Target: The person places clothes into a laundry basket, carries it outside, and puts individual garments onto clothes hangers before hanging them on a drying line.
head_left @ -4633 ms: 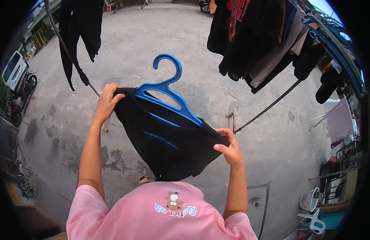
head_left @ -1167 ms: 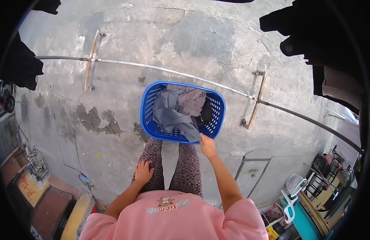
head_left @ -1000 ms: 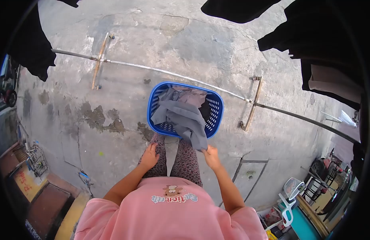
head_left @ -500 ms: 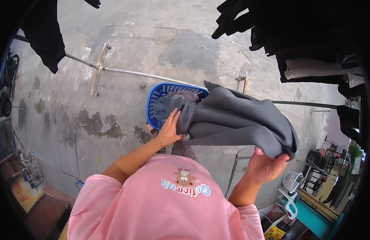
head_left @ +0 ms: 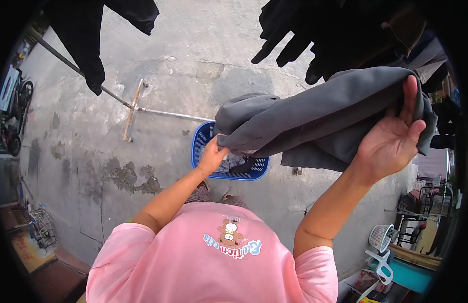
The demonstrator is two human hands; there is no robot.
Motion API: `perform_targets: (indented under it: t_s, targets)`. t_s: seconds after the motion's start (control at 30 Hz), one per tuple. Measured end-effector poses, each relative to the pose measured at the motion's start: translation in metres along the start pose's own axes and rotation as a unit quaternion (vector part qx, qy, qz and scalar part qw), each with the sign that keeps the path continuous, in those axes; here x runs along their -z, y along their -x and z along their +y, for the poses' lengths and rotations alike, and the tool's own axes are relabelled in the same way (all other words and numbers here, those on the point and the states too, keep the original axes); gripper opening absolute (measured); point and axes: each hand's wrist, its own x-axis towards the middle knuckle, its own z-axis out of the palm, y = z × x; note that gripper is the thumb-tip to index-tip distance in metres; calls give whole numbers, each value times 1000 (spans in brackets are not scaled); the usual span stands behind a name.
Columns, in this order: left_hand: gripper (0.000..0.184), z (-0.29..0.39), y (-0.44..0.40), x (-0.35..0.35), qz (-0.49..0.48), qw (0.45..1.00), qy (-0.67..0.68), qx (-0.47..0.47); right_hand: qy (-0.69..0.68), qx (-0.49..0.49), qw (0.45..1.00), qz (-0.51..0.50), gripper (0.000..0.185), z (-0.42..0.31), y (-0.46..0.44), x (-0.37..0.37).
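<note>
A large grey garment (head_left: 320, 111) is stretched above the blue laundry basket (head_left: 262, 171); its exact kind cannot be made out. My left hand (head_left: 212, 155) pinches the garment's edge close over the basket's near left side. On the right and higher up, my right hand (head_left: 388, 144) supports the other end, with fingers tucked into a fold and thumb outside it. Between the hands the cloth hangs in long folds. Inside the basket, a bundle of greyish cloth (head_left: 231, 161) shows partly beneath the garment.
Dark clothes (head_left: 340, 35) hang at the upper right, and black garments (head_left: 77, 35) at the upper left. A metal rack foot (head_left: 133, 108) and bar (head_left: 176, 115) lie beyond the basket. A white plastic basket (head_left: 381, 237) stands at the right; a motorbike (head_left: 14, 116) is far left.
My right hand has lifted its end of the garment up and away to the right. My left hand now pinches the edge. More of the basket's inside shows.
</note>
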Motion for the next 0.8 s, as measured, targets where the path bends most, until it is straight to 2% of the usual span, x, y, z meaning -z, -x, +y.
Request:
perform_targets:
  t_s: [0.03, 0.1, 0.17, 0.23, 0.3, 0.33, 0.4, 0.43, 0.47, 0.5, 0.57, 0.6, 0.63, 0.7, 0.73, 0.77, 0.8]
  targets:
    - [34, 33, -8, 3, 11, 998, 63, 16, -22, -34, 999, 15, 46, 8, -5, 8]
    - [39, 66, -22, 14, -38, 964, 193, 178, -61, -127, 990, 14, 40, 26, -6, 33]
    - [40, 103, -23, 12, -26, 962, 211, 169, -67, -199, 977, -41, 28, 46, 11, 54]
    - [42, 134, -24, 1, -28, 960, 228, 160, -20, -349, 930, -115, 30, 59, 45, 60]
    - [40, 158, -22, -14, -29, 943, 309, 118, 40, -488, 841, -229, 66, 65, 89, 65]
    - [35, 165, -22, -23, -11, 946, 299, 124, 35, -511, 812, -279, 83, 61, 113, 64]
    - [35, 179, -12, -40, -8, 957, 271, 102, 3, -501, 799, -332, 92, 52, 156, 58]
    - [35, 186, -7, -47, -6, 966, 244, 90, 48, -405, 843, -350, 94, 55, 177, 58]
    - [35, 195, 2, -55, 1, 969, 235, 78, 171, -285, 882, -334, 93, 54, 192, 57]
    - [35, 200, 9, -62, -3, 970, 232, 67, 123, -362, 886, -264, 88, 38, 195, 53]
    - [34, 204, 22, -75, 3, 971, 235, 36, 69, -308, 937, -148, 81, 31, 207, 49]
    - [34, 208, 26, -77, 6, 971, 236, 23, 41, -304, 944, -120, 68, 3, 198, 42]
    - [34, 212, 28, -78, 3, 973, 232, 19, 39, -300, 946, -116, 68, 5, 198, 44]
    - [34, 214, 34, -81, -27, 978, 208, -8, 108, -216, 962, -125, 52, 10, 200, 50]
    - [43, 216, 37, -81, -24, 981, 192, -23, 34, -265, 959, -94, 39, 8, 197, 52]
    - [43, 219, 40, -78, -31, 981, 192, -25, 38, -262, 960, -89, 39, 6, 192, 52]
    - [53, 222, 41, -72, 13, 1000, 24, -12, 46, -245, 961, -121, 36, 5, 187, 52]
